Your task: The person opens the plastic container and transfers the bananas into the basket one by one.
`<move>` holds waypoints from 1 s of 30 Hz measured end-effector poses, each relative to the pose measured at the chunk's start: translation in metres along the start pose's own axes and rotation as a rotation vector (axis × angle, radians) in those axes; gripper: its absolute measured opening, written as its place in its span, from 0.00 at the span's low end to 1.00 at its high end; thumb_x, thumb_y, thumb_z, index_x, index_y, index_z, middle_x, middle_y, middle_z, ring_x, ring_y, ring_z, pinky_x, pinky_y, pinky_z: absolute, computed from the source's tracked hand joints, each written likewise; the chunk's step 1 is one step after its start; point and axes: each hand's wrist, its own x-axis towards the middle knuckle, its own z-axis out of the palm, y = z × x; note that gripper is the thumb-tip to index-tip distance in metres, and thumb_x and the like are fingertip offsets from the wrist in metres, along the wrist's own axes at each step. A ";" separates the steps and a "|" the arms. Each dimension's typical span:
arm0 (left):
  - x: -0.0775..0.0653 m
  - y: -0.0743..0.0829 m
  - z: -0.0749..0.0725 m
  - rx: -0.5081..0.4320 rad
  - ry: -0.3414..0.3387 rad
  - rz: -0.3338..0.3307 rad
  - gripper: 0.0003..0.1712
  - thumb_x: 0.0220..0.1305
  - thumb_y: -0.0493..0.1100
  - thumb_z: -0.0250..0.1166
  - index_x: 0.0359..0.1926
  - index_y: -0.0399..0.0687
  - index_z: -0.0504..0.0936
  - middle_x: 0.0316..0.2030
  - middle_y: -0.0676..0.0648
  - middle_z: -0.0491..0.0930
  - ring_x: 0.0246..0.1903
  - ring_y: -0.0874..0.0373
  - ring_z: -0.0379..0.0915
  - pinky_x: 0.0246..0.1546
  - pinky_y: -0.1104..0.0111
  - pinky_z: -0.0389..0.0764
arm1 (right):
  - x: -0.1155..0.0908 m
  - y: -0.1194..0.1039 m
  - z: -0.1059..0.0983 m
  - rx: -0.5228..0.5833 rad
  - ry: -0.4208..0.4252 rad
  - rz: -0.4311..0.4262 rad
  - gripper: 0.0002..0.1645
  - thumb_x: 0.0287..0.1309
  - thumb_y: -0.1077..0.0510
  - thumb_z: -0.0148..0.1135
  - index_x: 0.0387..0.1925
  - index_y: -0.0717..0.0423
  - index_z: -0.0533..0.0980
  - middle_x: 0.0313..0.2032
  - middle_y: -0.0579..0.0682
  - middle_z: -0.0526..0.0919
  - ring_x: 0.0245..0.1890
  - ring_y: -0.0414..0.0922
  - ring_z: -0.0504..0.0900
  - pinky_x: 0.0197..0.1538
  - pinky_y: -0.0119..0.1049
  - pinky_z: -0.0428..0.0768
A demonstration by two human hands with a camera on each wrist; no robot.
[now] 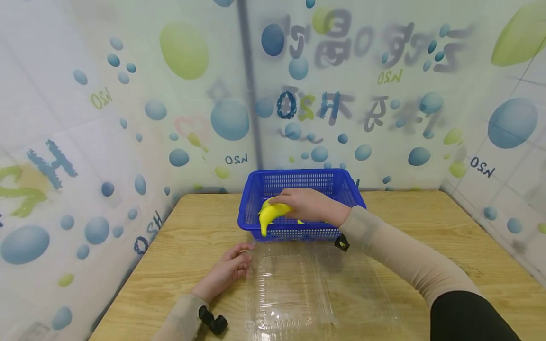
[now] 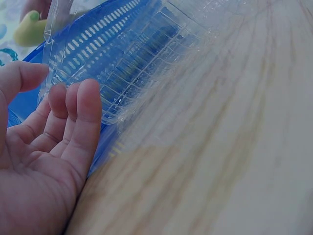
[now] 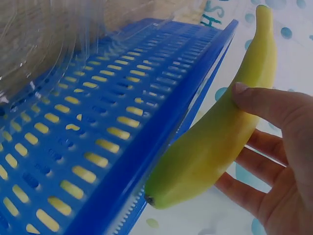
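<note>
A yellow toy banana [image 3: 210,147] with green ends is pinched between the thumb and fingers of my right hand [image 1: 309,206]. In the head view, that banana hangs over the front rim of a blue perforated basket [image 1: 251,189], one end pointing down. In front of the basket lies a clear plastic clamshell container [image 1: 286,284], spread flat with its lid [image 1: 358,289] to the right. My left hand [image 1: 230,267] is at the container's back left corner, its fingers curled at the edge. In the left wrist view, the clear edge passes between thumb and fingertips [image 2: 89,95].
Small yellow patches [image 1: 300,221] show inside the basket, mostly hidden by its front wall and my right hand. The wooden table [image 1: 213,213] ends at a patterned curtain [image 1: 192,118] behind the basket. Black wrist-camera mounts [image 1: 213,322] sit on both wrists.
</note>
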 end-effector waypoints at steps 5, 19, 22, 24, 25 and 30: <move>0.000 0.000 0.000 -0.002 -0.006 0.003 0.17 0.69 0.37 0.54 0.57 0.39 0.66 0.31 0.50 0.70 0.28 0.62 0.71 0.32 0.69 0.78 | 0.001 0.004 0.000 0.004 -0.018 0.029 0.30 0.58 0.55 0.69 0.62 0.45 0.74 0.47 0.47 0.80 0.42 0.43 0.77 0.50 0.37 0.78; 0.001 0.000 -0.001 0.010 -0.006 0.001 0.17 0.70 0.36 0.53 0.57 0.39 0.66 0.31 0.50 0.71 0.28 0.62 0.71 0.32 0.69 0.78 | 0.004 0.017 0.007 0.015 -0.034 0.090 0.28 0.57 0.55 0.69 0.61 0.44 0.75 0.47 0.45 0.79 0.43 0.42 0.76 0.53 0.37 0.76; 0.001 -0.001 -0.001 0.006 -0.005 0.004 0.16 0.70 0.36 0.53 0.57 0.40 0.67 0.31 0.50 0.71 0.27 0.62 0.71 0.31 0.69 0.78 | 0.005 0.020 0.009 0.016 -0.038 0.105 0.29 0.57 0.55 0.69 0.61 0.44 0.75 0.48 0.45 0.79 0.44 0.42 0.76 0.53 0.38 0.76; 0.001 -0.001 -0.001 0.004 -0.007 0.006 0.16 0.70 0.36 0.53 0.57 0.40 0.67 0.31 0.50 0.71 0.27 0.62 0.72 0.31 0.69 0.78 | 0.005 0.021 0.009 0.024 -0.043 0.124 0.29 0.57 0.55 0.69 0.61 0.44 0.75 0.48 0.45 0.79 0.44 0.42 0.76 0.54 0.39 0.76; 0.001 -0.001 -0.001 0.003 -0.007 0.007 0.16 0.70 0.37 0.53 0.57 0.40 0.67 0.30 0.50 0.71 0.27 0.62 0.72 0.31 0.69 0.78 | 0.005 0.022 0.010 0.033 -0.044 0.133 0.29 0.57 0.56 0.69 0.61 0.44 0.75 0.49 0.46 0.80 0.45 0.43 0.76 0.54 0.40 0.76; 0.001 -0.001 -0.001 -0.001 -0.011 0.014 0.18 0.70 0.37 0.53 0.58 0.37 0.65 0.30 0.51 0.71 0.27 0.62 0.72 0.31 0.69 0.78 | 0.005 0.026 0.010 0.061 -0.056 0.166 0.29 0.58 0.57 0.68 0.62 0.45 0.74 0.50 0.47 0.79 0.47 0.44 0.76 0.55 0.41 0.76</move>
